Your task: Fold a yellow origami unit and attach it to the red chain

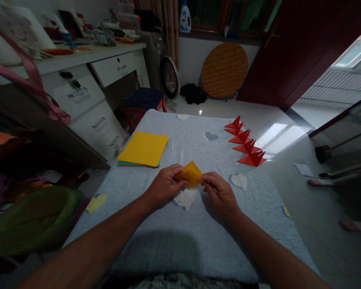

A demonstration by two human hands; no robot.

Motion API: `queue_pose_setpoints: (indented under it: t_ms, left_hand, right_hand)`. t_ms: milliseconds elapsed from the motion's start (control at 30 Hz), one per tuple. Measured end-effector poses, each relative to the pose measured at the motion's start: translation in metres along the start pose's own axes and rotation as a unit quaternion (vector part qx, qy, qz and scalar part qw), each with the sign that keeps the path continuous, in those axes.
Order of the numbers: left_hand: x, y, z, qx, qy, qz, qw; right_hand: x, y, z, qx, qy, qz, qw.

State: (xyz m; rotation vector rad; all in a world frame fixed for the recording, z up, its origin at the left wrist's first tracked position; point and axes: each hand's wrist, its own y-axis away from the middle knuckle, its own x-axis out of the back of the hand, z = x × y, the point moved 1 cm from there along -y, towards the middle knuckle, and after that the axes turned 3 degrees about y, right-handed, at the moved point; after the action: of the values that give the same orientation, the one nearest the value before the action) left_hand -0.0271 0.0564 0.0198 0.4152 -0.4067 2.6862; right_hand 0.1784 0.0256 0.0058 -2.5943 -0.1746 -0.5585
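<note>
A small folded piece of yellow origami paper is held between both hands above the middle of the cloth-covered table. My left hand pinches its left side, thumb in front and fingers behind. At its right corner, the fingertips of my right hand are closed on the paper. Beyond my left hand lies a stack of square paper, yellow on top with green and blue sheets showing beneath. Several folded red paper pieces with pointed tips stand in a row at the table's right edge.
On the left stand a white desk with drawers and a green-lined bin. A stool is behind the table, near a washing machine with its round door open. A round wooden board leans on the far wall.
</note>
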Motion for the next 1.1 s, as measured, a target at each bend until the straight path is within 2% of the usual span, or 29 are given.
queue_pose_setpoints:
  t_ms: [133, 400, 667, 1100]
  left_hand:
    - [0.0029, -0.0012, -0.0043, 0.007, 0.047, -0.009, 0.999]
    - [0.0084, -0.0012, -0.0003, -0.043, 0.036, -0.077, 0.995]
    - [0.0062, 0.0023, 0.0017, -0.056, 0.042, -0.129, 0.989]
    - [0.0066, 0.0021, 0.0028, -0.062, 0.024, -0.131, 0.989]
  right_hand:
    - [0.0006, 0.0008, 0.0010, 0.000, 0.017, -0.019, 1.000]
    - [0.0042, -0.0002, -0.0016, 0.017, 0.004, -0.042, 0.999]
    - [0.0031, -0.0004, -0.0016, 0.031, -0.008, -0.045, 0.998]
    - [0.0031, 0.0025, 0.0005, 0.004, -0.024, -0.053, 0.998]
